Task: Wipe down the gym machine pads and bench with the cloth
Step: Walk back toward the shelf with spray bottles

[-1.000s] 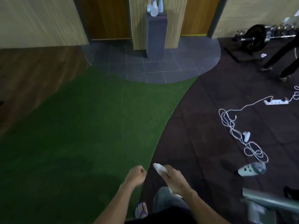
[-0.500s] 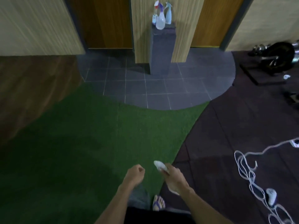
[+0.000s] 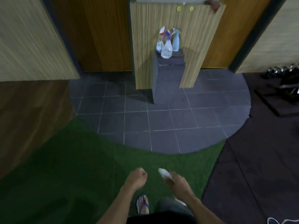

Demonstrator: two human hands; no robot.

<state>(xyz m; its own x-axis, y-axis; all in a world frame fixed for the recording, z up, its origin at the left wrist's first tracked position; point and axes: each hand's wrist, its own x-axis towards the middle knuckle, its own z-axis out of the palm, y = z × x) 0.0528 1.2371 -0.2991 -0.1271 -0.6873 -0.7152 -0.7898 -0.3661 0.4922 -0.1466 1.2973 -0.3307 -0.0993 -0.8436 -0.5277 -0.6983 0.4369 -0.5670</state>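
My right hand (image 3: 178, 183) is closed around a white cloth (image 3: 165, 172), whose end sticks out ahead of the fingers; another bit of it shows below the wrist. My left hand (image 3: 137, 177) is a closed fist with nothing in it, just left of the right hand. Both hang low in front of me over green turf (image 3: 72, 167). No machine pad or bench is in view.
Three spray bottles (image 3: 167, 44) stand on a dark pedestal (image 3: 169, 75) against a wooden partition, on a grey tiled floor (image 3: 161, 123). Dark rubber mats (image 3: 258, 167) lie to the right, with weights (image 3: 284, 73) at the far right. My sandalled foot (image 3: 143, 204) is below.
I have walked forward over the turf: the pedestal with bottles is closer, and the white cable and power strip have slid out of view to the right. Hands keep their pose.
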